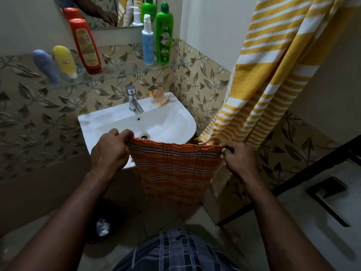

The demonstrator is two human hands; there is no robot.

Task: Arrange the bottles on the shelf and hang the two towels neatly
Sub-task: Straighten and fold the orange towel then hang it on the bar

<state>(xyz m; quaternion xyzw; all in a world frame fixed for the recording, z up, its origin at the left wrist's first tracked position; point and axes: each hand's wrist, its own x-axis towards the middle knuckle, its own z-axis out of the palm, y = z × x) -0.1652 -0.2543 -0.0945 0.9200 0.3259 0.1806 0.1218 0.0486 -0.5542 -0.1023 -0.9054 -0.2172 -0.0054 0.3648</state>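
An orange checked towel [173,169] hangs stretched between my hands in front of the sink. My left hand [109,151] pinches its top left corner, my right hand [239,159] its top right corner. A yellow-and-white striped towel [273,75] hangs down the wall at the right. On the glass shelf [121,72] stand a blue-grey tube [46,66], a yellow tube [65,60] and a red bottle [86,45] at the left, and a light blue pump bottle [147,42] and a green bottle [164,38] at the right.
A white sink [172,118] with a chrome tap [133,99] sits below the shelf, with a small orange packet [159,96] on its back rim. A mirror [109,10] is above the shelf. A dark bin [101,225] stands on the floor. A black-framed door [293,182] is at the right.
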